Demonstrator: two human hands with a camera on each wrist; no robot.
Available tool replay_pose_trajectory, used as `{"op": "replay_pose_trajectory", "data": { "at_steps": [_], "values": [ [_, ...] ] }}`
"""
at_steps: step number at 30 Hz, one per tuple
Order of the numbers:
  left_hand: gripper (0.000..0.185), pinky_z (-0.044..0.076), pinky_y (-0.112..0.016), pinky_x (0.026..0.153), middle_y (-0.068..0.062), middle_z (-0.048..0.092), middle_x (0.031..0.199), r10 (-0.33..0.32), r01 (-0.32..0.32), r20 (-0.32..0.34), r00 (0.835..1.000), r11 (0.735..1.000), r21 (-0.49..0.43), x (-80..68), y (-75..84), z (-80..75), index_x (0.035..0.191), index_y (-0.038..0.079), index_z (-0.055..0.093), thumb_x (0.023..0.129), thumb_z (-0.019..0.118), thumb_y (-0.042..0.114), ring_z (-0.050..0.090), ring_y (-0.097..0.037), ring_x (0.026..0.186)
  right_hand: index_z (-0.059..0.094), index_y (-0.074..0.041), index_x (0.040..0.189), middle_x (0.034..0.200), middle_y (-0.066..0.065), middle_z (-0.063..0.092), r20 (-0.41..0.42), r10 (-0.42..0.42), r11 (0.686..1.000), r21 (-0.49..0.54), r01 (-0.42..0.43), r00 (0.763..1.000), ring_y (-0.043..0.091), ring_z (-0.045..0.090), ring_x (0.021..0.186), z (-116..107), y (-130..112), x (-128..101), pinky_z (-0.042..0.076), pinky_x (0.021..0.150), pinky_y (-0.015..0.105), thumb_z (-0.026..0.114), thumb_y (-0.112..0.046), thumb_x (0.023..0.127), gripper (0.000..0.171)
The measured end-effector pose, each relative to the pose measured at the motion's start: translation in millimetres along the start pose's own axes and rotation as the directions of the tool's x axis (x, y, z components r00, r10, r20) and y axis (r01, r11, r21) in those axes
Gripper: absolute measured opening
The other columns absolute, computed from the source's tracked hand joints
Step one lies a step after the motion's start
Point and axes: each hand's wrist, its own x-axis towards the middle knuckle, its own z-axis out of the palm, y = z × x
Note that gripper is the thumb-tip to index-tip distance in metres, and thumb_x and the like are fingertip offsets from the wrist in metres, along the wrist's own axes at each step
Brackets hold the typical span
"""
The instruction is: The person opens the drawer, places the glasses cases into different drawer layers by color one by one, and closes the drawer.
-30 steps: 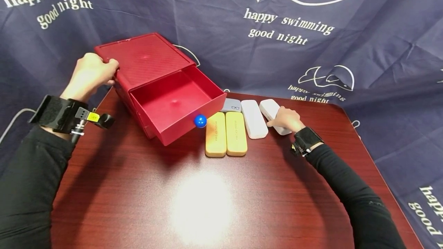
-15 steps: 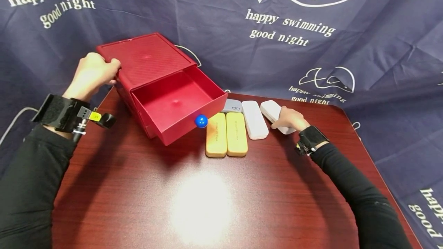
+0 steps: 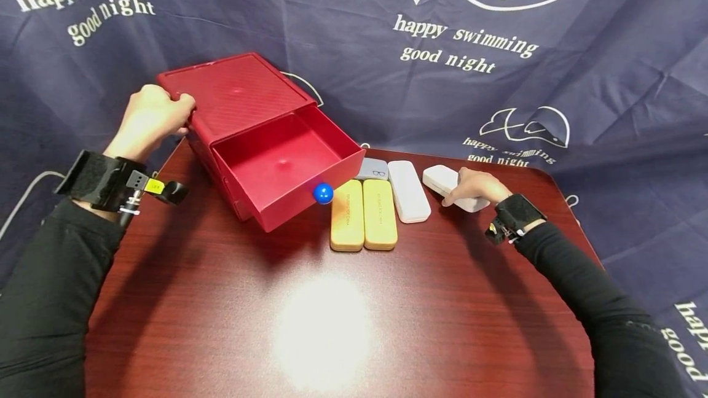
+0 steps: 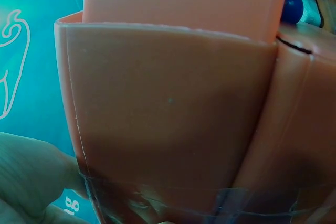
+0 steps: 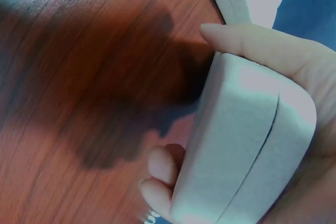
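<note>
Right hand [image 3: 474,187] fingers [image 5: 247,40] wrapped round white case [image 5: 241,145], left hand [image 3: 148,120] gripping red box [image 3: 232,94] corner

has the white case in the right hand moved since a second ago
Yes. The right hand has drawn the white case to the right, away from the other white case, opening a gap of bare table between them.

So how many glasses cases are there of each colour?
Yellow cases: 2
White cases: 2, one held by the right hand
Grey case: 1
Total: 5
</note>
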Motion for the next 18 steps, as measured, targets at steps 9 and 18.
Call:
{"op": "replay_pose_trajectory", "data": {
  "at_steps": [9, 18],
  "values": [
    [0.041, 0.041, -0.027, 0.053, 0.019, 0.057, 0.044, 0.02, -0.02, -0.016, 1.0, 1.0, 0.015, 0.7, -0.4, 1.3, 0.074, 0.005, 0.066, 0.092, 0.04, 0.03, 0.057, 0.006, 0.044, 0.052, 0.001, 0.114, 0.111, 0.019, 0.061, -0.027, 0.003, 1.0, -0.022, -0.004, 1.0, 0.033, 0.06, 0.098, -5, -1, -6, 0.047, 0.081, 0.047, 0.077, -0.052, 0.075, 0.07],
    [0.042, 0.043, -0.025, 0.05, 0.021, 0.057, 0.047, 0.026, -0.026, -0.022, 0.999, 1.0, 0.006, -2.5, -0.9, 2.7, 0.081, -0.001, 0.066, 0.093, 0.039, 0.03, 0.057, 0.007, 0.042, 0.05, 0.007, 0.119, 0.104, 0.02, 0.061, -0.127, -0.104, 0.972, 0.196, 0.128, 0.986, 0.027, 0.064, 0.086, -32, -17, -19, 0.052, 0.062, 0.035, 0.074, -0.052, 0.082, 0.074]
  ]
}}
